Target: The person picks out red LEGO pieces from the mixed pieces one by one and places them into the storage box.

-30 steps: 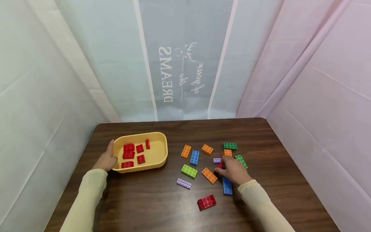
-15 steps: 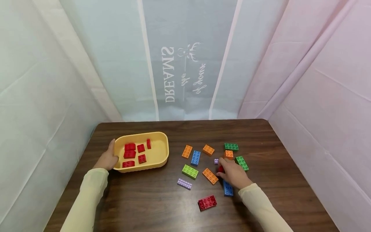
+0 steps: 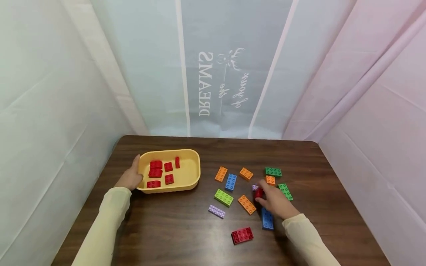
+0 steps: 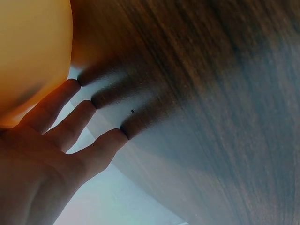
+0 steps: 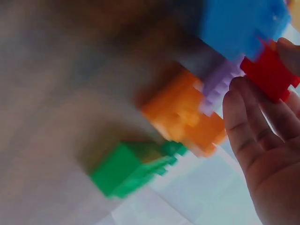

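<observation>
My left hand (image 3: 131, 178) grips the left end of a yellow tray (image 3: 196, 173), its thumb lapping over the rim. In the left wrist view, three fingers of that hand (image 4: 51, 154) extend along the outside of the yellow wall (image 4: 35, 51), their tips at the tabletop. My right hand (image 3: 277, 199) pinches a red toy brick (image 3: 258, 193) between thumb and fingers, over the loose bricks. The right wrist view shows this red brick (image 5: 272, 70) at the fingertips, with a purple brick (image 5: 220, 84) and an orange brick (image 5: 183, 112) behind.
Several red bricks (image 3: 155, 173) lie in the tray. Around the right hand are a blue brick (image 3: 267, 218), an orange brick (image 3: 247, 204), a green brick (image 3: 285, 191) and a lime brick (image 3: 223, 197). A dark red brick stack (image 3: 242, 235) is nearer the front. Fabric walls enclose the table.
The right hand has closed on the red brick, which now shows more fully between thumb and fingers. The whole head view has shifted slightly. The left hand stays at the tray.
</observation>
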Tool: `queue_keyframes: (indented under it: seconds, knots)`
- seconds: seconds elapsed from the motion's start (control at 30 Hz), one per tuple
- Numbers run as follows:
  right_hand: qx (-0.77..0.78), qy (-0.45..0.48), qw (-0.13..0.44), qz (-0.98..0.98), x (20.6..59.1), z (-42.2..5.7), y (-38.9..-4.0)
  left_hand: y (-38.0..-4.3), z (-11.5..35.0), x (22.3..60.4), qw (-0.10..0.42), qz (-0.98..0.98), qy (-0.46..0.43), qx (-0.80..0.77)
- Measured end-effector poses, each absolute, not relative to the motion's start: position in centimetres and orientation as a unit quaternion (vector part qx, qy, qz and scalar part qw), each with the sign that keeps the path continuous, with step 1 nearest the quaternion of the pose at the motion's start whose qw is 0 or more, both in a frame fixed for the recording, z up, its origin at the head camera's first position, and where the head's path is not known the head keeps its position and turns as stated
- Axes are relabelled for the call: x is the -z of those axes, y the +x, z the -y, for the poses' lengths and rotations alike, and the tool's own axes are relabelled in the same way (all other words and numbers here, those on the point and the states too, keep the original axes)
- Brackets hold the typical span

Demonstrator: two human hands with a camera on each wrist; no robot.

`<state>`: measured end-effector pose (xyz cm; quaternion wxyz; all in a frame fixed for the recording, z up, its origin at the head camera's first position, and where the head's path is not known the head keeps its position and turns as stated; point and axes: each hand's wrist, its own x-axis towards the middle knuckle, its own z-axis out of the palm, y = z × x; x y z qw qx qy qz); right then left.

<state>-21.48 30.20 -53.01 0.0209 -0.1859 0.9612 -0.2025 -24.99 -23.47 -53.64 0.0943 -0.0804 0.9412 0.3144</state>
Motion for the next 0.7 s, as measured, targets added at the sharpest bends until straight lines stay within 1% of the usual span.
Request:
queue_keyframes:
  seconds: [0.2, 0.33, 0.53, 0.6, 0.7]
  knots:
    - [0.264, -0.212, -0.032, -0.94, 49.4, -27.5, -23.5, -24.9, 24.3, 53.6, 0.075, -0.945, -0.077, -0.309]
    - [0.275, -0.236, -0.039, -0.931, 47.6, -25.4, -25.1, -25.2, 24.3, 53.9, 0.068, -0.945, -0.077, -0.31]
    - [0.269, -0.262, -0.037, -0.926, 46.9, -22.4, -26.8, -25.7, 23.9, 54.1, 0.067, -0.942, -0.079, -0.32]
    - [0.266, -0.28, -0.035, -0.922, 47.0, -21.4, -27.3, -25.8, 23.9, 54.2, 0.071, -0.941, -0.083, -0.322]
    - [0.26, -0.318, -0.046, -0.91, 47.3, -20.2, -28.1, -25.9, 23.7, 54.2, 0.072, -0.94, -0.091, -0.321]
